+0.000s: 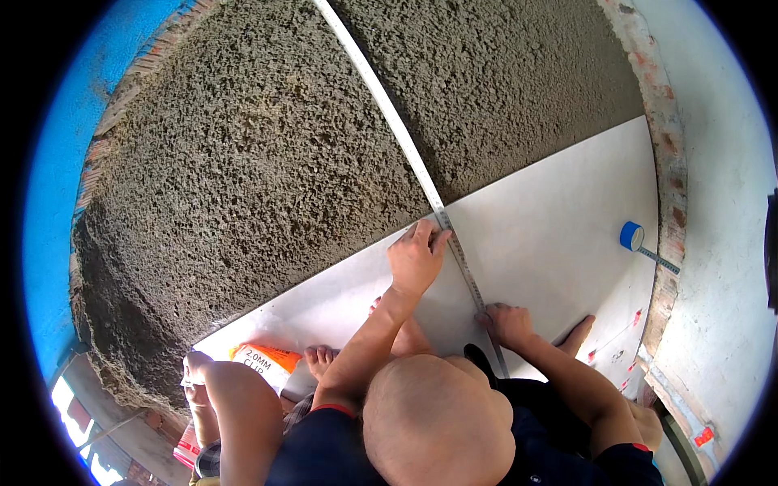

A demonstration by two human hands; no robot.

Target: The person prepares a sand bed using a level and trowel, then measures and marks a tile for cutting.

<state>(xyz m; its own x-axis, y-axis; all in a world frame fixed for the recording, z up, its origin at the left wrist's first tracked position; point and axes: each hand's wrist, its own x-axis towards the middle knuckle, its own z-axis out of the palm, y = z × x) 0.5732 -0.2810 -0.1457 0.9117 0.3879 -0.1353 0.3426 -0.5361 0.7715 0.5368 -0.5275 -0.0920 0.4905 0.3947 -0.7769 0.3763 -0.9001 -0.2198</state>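
A long, pale measuring strip (465,263) with graduations runs from the far edge of the view, over grey mortar and down across large white tiles. My left hand (417,255) is closed, fingers bent at the tiles' far edge and thumb against the strip. Lower down, my right hand (508,326) has its fingers curled onto the strip's lower part, which lies on the tile (559,211). Beneath my left arm the other white tile (312,304) shows. My bare knee (438,421) hides the area between my arms.
Rough mortar (267,146) spreads beyond the tiles. A blue round case (631,236) with a graduated blade lies near the right wall (721,202). An orange-and-white packet (266,359) rests at the left, beside another person's bare leg (243,421). A blue wall (73,138) stands left.
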